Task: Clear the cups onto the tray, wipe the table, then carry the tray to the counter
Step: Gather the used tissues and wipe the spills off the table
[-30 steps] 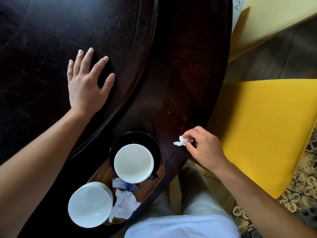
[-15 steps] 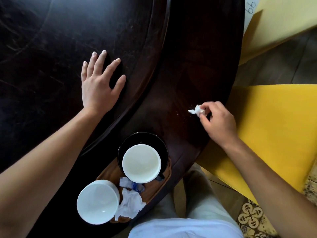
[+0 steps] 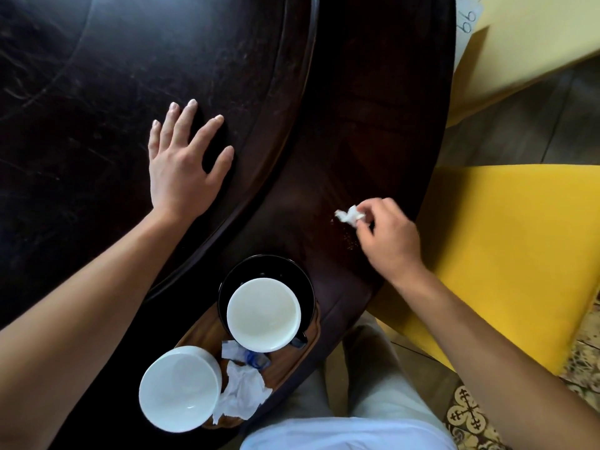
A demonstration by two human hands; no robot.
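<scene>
Back toward the tray (image 3: 293, 362), which already carries both cups (image 3: 263, 314), comes the right hand (image 3: 388, 241), pinching a tissue wad (image 3: 349, 216) to rub crumbs beyond it, while the left hand (image 3: 181, 167), fingers spread flat on the table (image 3: 97, 92), braces.

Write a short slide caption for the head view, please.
Right hand wipes the table with a tissue; left hand rests flat.
</scene>
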